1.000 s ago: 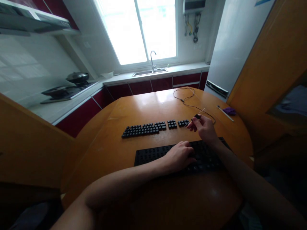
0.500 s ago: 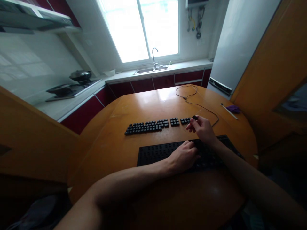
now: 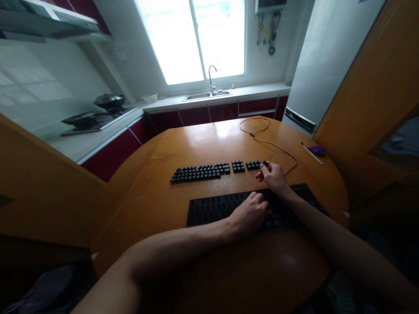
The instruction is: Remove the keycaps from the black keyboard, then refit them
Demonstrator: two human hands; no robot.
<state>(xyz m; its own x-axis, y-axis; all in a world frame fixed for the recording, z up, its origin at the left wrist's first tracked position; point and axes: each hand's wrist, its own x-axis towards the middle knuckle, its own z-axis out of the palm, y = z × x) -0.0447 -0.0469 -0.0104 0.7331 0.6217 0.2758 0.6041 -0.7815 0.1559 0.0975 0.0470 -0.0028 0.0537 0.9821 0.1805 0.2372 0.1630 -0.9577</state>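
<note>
A black keyboard base (image 3: 216, 209) with its keycaps off lies on the round wooden table (image 3: 196, 144). My left hand (image 3: 250, 213) rests on it with the fingers curled, pressing it down. Beyond it, removed black keycaps (image 3: 199, 173) lie in rows, with two small groups to the right. My right hand (image 3: 272, 176) pinches one black keycap (image 3: 265, 164) at the right end of those rows, low over the table.
A thin cable (image 3: 265, 137) loops over the far side of the table. A purple item and a white stick (image 3: 312, 151) lie at the right edge. Behind are a counter with a sink (image 3: 207, 95), a stove with pans (image 3: 98, 115) and a fridge (image 3: 324, 61).
My right hand has lowered the pinched keycap toward the right end of the keycap rows. My left hand has stayed on the keyboard base.
</note>
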